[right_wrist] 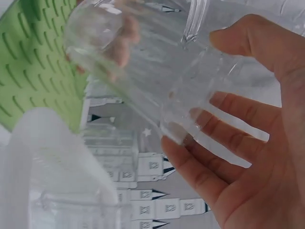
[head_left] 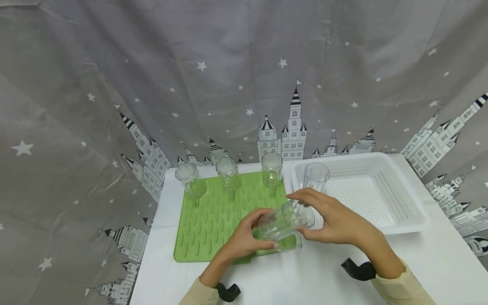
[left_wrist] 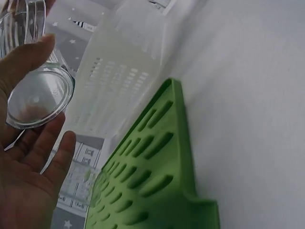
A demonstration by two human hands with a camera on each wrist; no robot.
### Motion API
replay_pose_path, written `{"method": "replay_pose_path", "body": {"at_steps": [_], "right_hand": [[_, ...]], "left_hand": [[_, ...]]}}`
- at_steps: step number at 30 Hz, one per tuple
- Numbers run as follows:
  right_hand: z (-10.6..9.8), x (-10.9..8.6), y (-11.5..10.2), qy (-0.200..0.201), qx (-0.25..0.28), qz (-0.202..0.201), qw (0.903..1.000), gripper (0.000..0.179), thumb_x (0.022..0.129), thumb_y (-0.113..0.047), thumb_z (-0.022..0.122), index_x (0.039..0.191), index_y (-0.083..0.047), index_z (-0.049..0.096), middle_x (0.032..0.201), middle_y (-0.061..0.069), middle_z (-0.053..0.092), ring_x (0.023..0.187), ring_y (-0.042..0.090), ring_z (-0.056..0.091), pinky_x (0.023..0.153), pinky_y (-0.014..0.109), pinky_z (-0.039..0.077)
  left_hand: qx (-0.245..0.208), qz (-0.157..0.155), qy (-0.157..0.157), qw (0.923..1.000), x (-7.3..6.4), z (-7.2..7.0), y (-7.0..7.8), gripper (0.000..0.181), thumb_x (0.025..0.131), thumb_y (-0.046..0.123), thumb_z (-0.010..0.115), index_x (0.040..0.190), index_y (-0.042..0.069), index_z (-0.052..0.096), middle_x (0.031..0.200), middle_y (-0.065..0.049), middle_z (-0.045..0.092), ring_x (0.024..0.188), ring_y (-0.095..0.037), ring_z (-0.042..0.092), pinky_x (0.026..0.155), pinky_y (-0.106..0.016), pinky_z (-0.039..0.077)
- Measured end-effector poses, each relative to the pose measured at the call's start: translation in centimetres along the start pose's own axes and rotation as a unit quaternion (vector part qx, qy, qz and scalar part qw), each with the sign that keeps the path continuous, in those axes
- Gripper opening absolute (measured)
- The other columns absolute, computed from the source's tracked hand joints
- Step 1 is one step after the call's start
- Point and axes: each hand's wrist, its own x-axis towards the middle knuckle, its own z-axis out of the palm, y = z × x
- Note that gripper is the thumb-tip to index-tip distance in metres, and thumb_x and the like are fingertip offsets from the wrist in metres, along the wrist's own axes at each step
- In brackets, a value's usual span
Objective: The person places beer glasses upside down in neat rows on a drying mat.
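Observation:
A clear glass mug (head_left: 280, 222) is tilted on its side over the front right part of the green mat (head_left: 213, 224). My left hand (head_left: 249, 233) grips it near the base, thumb below and fingers round the far side. The mug's round base (left_wrist: 40, 98) faces the left wrist camera. At the other end, my right hand (head_left: 324, 214) holds the mug by the rim between thumb and fingers. Its fingertips (right_wrist: 174, 145) lie against the glass in the right wrist view. The mug's handle (head_left: 295, 241) points down toward the table.
A white perforated basket (head_left: 409, 199) stands right of the mat, with another clear glass (head_left: 316, 176) at its left side. Along the mat's back edge stand three upside-down glass mugs (head_left: 187, 173), (head_left: 227, 169), (head_left: 272, 165). Behind the white table (head_left: 152, 271) hangs a grey curtain (head_left: 228, 106).

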Motion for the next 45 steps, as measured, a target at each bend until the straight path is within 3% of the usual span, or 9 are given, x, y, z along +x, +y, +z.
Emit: {"method": "replay_pose_path", "body": {"at_steps": [4,8,14,19,25,32,39,45], "right_hand": [[0.0,-0.5,0.8,-0.015,0.023,0.034,0.9990,0.076,0.085,-0.029,0.086,0.154,-0.029,0.053,0.146,-0.011,0.061,0.120,0.011,0.069,0.099,0.045,0.064],[0.4,-0.8,1.5,-0.018,0.026,0.038,0.9988,0.076,0.083,-0.025,0.087,0.153,-0.026,0.055,0.144,-0.008,0.064,0.120,0.014,0.069,0.100,0.044,0.063],[1.4,-0.8,2.3,-0.034,0.014,0.041,0.9985,0.071,0.086,-0.025,0.086,0.151,-0.021,0.057,0.140,-0.004,0.067,0.120,0.018,0.069,0.100,0.045,0.062],[1.6,-0.7,2.4,-0.034,-0.005,0.045,0.9984,0.067,0.088,-0.028,0.087,0.149,-0.019,0.060,0.142,-0.001,0.068,0.122,0.022,0.070,0.102,0.048,0.062],[1.5,-0.5,2.5,-0.037,-0.005,0.052,0.9979,0.065,0.090,-0.028,0.086,0.148,-0.017,0.061,0.143,-0.002,0.068,0.124,0.024,0.070,0.104,0.049,0.061],[1.0,0.3,2.8,-0.033,-0.006,0.067,0.9972,0.060,0.095,-0.032,0.081,0.149,-0.016,0.060,0.147,0.005,0.067,0.132,0.031,0.067,0.111,0.056,0.057],[0.9,2.1,5.0,0.003,-0.042,0.084,0.9955,0.057,0.104,-0.033,0.072,0.152,-0.006,0.057,0.158,0.020,0.055,0.151,0.044,0.047,0.124,0.067,0.041],[1.2,3.3,7.7,0.012,-0.098,0.117,0.9881,0.069,0.104,-0.031,0.068,0.161,0.001,0.042,0.170,0.032,0.034,0.159,0.057,0.025,0.124,0.081,0.025]], "left_hand": [[-0.010,0.004,0.000,0.9999,-0.3,-1.0,0.0,0.083,0.078,0.016,0.099,0.149,0.031,0.059,0.144,0.002,0.063,0.130,-0.015,0.064,0.118,-0.032,0.053],[-0.029,0.021,0.014,0.9993,-0.6,-1.7,0.1,0.081,0.077,0.011,0.098,0.147,0.026,0.061,0.144,-0.004,0.063,0.131,-0.014,0.065,0.118,-0.033,0.054],[-0.039,0.079,0.065,0.9940,-0.6,-2.5,0.5,0.075,0.078,0.006,0.093,0.146,0.012,0.061,0.142,-0.020,0.063,0.131,-0.011,0.064,0.116,-0.029,0.055],[-0.023,0.109,0.104,0.9883,-0.6,-3.1,0.8,0.074,0.078,0.005,0.092,0.145,0.010,0.061,0.141,-0.018,0.064,0.128,-0.010,0.063,0.110,-0.026,0.057],[-0.026,0.099,0.125,0.9868,-0.9,-3.8,1.1,0.074,0.077,0.004,0.093,0.144,0.011,0.062,0.141,-0.016,0.064,0.125,-0.010,0.064,0.102,-0.028,0.061],[-0.024,0.103,0.135,0.9852,-1.3,-4.2,1.0,0.074,0.077,0.003,0.093,0.144,0.010,0.062,0.142,-0.017,0.063,0.124,-0.010,0.064,0.104,-0.027,0.060],[-0.023,0.092,0.137,0.9861,-1.5,-4.1,0.8,0.074,0.076,0.004,0.093,0.143,0.011,0.062,0.142,-0.017,0.063,0.124,-0.011,0.064,0.106,-0.028,0.060],[-0.006,0.092,0.141,0.9857,-1.9,-4.2,0.6,0.074,0.077,0.006,0.093,0.144,0.011,0.062,0.142,-0.016,0.063,0.124,-0.012,0.064,0.108,-0.029,0.058]]}}
